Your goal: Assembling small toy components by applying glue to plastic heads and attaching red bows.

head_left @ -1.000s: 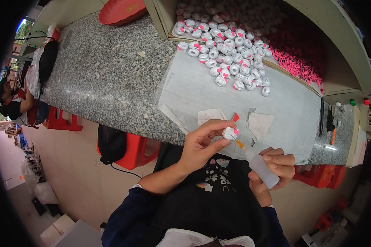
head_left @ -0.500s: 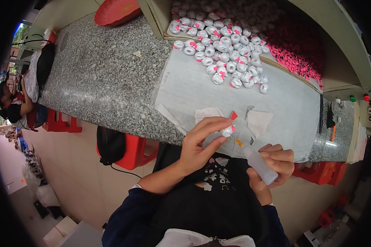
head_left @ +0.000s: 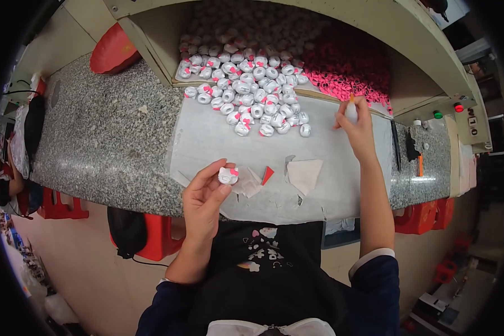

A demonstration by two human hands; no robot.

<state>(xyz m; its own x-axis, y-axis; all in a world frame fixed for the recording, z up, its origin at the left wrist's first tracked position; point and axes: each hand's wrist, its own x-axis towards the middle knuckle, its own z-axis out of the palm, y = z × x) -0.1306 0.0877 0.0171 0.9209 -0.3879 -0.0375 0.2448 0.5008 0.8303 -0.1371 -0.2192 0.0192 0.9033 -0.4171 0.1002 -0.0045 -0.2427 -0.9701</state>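
My left hand (head_left: 201, 197) pinches a small white doll head (head_left: 227, 176) with a pink bow between thumb and fingers, above the near edge of the white sheet. Stretched out to the far right, my right hand (head_left: 359, 126) grips a small white squeeze bottle (head_left: 351, 113), its orange tip pointing up. That hand is beside a heap of small pink pieces (head_left: 341, 70) inside the shelf. Many similar white heads (head_left: 257, 95), some showing pink bows, spill from the shelf onto the white sheet (head_left: 341, 190).
Folded pale cloths (head_left: 305, 175) and a red scrap (head_left: 267, 175) lie on the sheet. A red bowl (head_left: 113, 50) stands at the far left of the speckled stone table (head_left: 112, 134). Shelf boards (head_left: 145, 50) border the heaps. Red stools (head_left: 159, 238) stand below the table; another person sits far left.
My right hand has carried the bottle away from the doll head, up and right to the pink pieces. My left hand has lowered and turned the head. The view has shifted.
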